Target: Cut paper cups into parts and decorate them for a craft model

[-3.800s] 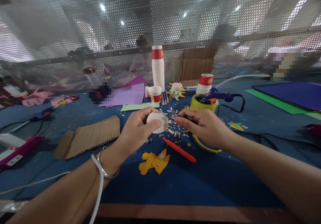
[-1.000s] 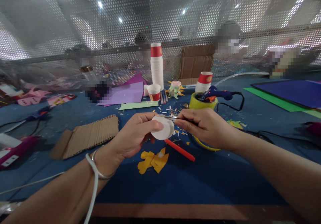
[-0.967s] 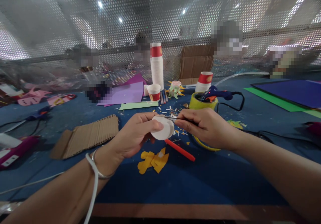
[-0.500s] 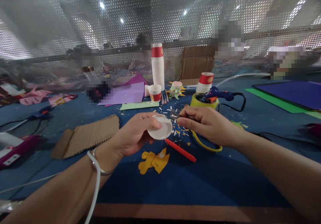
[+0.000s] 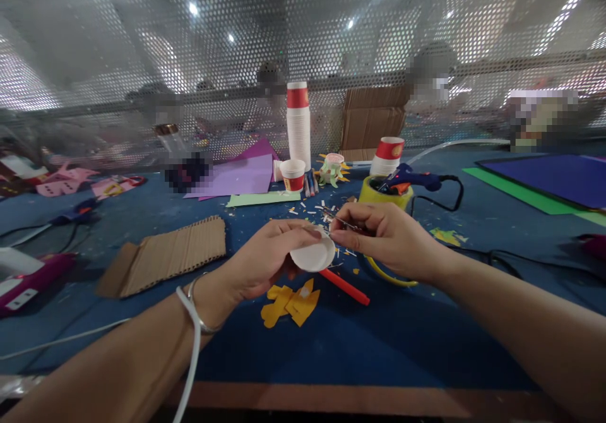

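My left hand (image 5: 265, 252) is closed on a shallow white paper cup bottom (image 5: 313, 256), thumb inside its rim and the open face turned toward me. My right hand (image 5: 391, 240) pinches a thin, dark metal tool (image 5: 348, 223), whose exact kind I cannot make out. Those right fingertips are at the cup bottom's upper right edge; whether they touch it is unclear. Under the hands lie a red pen-like stick (image 5: 348, 288) and several yellow-orange paper cutouts (image 5: 291, 303). White and yellow paper scraps (image 5: 310, 208) are scattered just beyond.
Behind stand a tall stack of paper cups (image 5: 298, 126) and a red-white cup (image 5: 293, 175). A blue glue gun (image 5: 416, 178) rests in a yellow tape roll (image 5: 374, 194) at right. Corrugated cardboard (image 5: 180, 256) lies left; purple paper (image 5: 237, 175) lies behind. A perforated metal screen (image 5: 322, 38) closes the back.
My left hand has shifted slightly right with the cup bottom, tilting it. My right fingertips and the metal tool are now at its edge, where before there was a gap.
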Demonstrator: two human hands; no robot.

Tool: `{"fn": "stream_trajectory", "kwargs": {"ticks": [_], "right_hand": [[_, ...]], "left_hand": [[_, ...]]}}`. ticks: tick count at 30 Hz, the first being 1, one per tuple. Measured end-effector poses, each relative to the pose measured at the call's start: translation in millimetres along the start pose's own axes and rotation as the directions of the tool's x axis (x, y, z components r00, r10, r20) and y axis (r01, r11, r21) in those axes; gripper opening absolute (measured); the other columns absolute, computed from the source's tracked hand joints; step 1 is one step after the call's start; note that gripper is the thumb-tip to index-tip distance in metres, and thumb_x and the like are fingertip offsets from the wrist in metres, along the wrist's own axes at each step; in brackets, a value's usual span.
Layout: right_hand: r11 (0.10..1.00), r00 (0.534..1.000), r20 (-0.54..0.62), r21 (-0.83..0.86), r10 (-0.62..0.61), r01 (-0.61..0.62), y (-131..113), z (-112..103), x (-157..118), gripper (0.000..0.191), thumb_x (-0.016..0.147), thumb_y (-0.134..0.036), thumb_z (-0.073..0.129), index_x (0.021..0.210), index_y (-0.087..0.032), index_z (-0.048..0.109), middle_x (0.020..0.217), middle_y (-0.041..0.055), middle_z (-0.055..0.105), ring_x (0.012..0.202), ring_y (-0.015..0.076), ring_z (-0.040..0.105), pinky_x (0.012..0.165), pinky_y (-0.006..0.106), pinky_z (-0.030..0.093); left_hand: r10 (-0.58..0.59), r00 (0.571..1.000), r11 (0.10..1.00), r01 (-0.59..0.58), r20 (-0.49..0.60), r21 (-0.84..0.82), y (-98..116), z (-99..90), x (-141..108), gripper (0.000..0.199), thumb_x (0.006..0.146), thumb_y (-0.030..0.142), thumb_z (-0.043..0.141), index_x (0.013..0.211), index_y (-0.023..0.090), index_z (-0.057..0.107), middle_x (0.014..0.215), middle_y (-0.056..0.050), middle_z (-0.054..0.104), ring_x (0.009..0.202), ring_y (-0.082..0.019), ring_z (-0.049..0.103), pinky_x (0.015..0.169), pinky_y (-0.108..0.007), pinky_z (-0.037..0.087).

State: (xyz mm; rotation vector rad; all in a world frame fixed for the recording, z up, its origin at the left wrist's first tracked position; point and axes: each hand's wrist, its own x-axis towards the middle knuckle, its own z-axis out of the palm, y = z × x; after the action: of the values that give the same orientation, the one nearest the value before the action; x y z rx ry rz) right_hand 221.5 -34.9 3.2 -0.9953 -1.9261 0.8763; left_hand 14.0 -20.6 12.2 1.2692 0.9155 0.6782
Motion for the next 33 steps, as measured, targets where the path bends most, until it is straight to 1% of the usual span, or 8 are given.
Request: {"fn": "stream_trajectory", "kwargs": {"ticks": [4,7,11,14,18,24,27,33], "right_hand": [[0.999,0.998,-0.058,-0.019,-0.037,0.036,-1.6,-3.5,-0.6,0.021,0.091,-0.035,0.062,0.076,-0.02,0.06,0.068,-0.0012,0.053,0.063,0.013,0.044,0.058,0.028,0.037],[1.0,0.994,-0.105,0.005,-0.027,0.028,-1.9,-3.1,0.0,0.022,0.093,-0.037,0.06,0.08,-0.019,0.062,0.073,0.0008,0.057,0.068,0.014,0.048,0.061,0.028,0.04],[1.0,0.998,-0.066,-0.006,-0.006,0.006,-1.1,0.6,0.0,0.025,0.092,-0.041,0.061,0.081,-0.019,0.063,0.076,0.0018,0.059,0.07,0.0144,0.05,0.062,0.028,0.041],[1.0,0.999,-0.044,-0.03,-0.005,0.003,-0.7,2.3,-0.6,0.026,0.091,-0.041,0.061,0.08,-0.018,0.063,0.075,0.0011,0.057,0.068,0.0137,0.048,0.06,0.028,0.039],[0.998,0.999,-0.041,-0.06,-0.012,0.01,-2.1,3.4,-1.0,0.022,0.09,-0.036,0.059,0.078,-0.017,0.062,0.069,-0.0012,0.052,0.063,0.0122,0.043,0.057,0.028,0.035],[0.991,0.992,-0.088,-0.106,-0.09,0.08,-10.2,7.8,-3.3,0.015,0.085,-0.023,0.055,0.071,-0.018,0.056,0.063,-0.0039,0.044,0.059,0.0108,0.038,0.055,0.027,0.03],[0.994,0.992,-0.099,-0.093,-0.074,0.065,-13.1,9.1,-3.8,0.013,0.083,-0.022,0.054,0.07,-0.019,0.055,0.063,-0.004,0.045,0.059,0.0108,0.037,0.055,0.027,0.03],[0.998,0.994,-0.102,-0.054,-0.046,0.041,-14.1,8.8,-2.9,0.013,0.078,-0.02,0.053,0.066,-0.021,0.049,0.061,-0.0046,0.041,0.06,0.0111,0.036,0.055,0.027,0.029]], "left_hand": [[0.047,0.997,0.998,-0.05,-0.069,-0.047,2.8,-1.8,1.5,0.017,0.07,0.032,0.072,0.07,0.017,0.068,0.059,0.002,0.055,0.046,-0.008,0.043,0.035,-0.017,0.026],[0.047,0.998,0.999,-0.047,-0.043,-0.001,3.4,-2.7,0.5,0.019,0.07,0.034,0.073,0.069,0.016,0.069,0.058,0.002,0.054,0.045,-0.007,0.042,0.035,-0.017,0.028],[0.024,1.0,0.999,-0.024,-0.003,0.024,2.2,0.4,-1.3,0.022,0.072,0.036,0.072,0.067,0.015,0.069,0.058,0.001,0.055,0.046,-0.007,0.043,0.036,-0.017,0.029],[0.037,0.999,0.999,-0.037,0.015,0.034,1.9,1.3,-1.5,0.018,0.071,0.032,0.071,0.065,0.016,0.067,0.058,0.002,0.054,0.045,-0.006,0.041,0.036,-0.017,0.027],[0.035,0.999,0.998,-0.037,0.038,0.053,1.9,1.4,-1.9,0.019,0.074,0.035,0.07,0.069,0.016,0.068,0.055,0.003,0.054,0.043,-0.007,0.041,0.035,-0.017,0.027],[-0.004,1.0,1.0,0.004,0.005,0.012,3.1,6.5,-5.1,0.022,0.07,0.035,0.076,0.066,0.016,0.065,0.05,0.003,0.052,0.041,-0.007,0.042,0.035,-0.017,0.025],[-0.001,1.0,1.0,0.001,0.0,-0.006,3.1,8.4,-5.7,0.022,0.07,0.036,0.076,0.065,0.017,0.066,0.049,0.003,0.052,0.04,-0.007,0.041,0.034,-0.018,0.023],[0.06,0.998,0.997,-0.06,0.001,-0.045,-1.3,11.8,-4.8,0.022,0.072,0.035,0.076,0.064,0.017,0.067,0.049,0.002,0.053,0.039,-0.006,0.039,0.035,-0.02,0.02]]}}
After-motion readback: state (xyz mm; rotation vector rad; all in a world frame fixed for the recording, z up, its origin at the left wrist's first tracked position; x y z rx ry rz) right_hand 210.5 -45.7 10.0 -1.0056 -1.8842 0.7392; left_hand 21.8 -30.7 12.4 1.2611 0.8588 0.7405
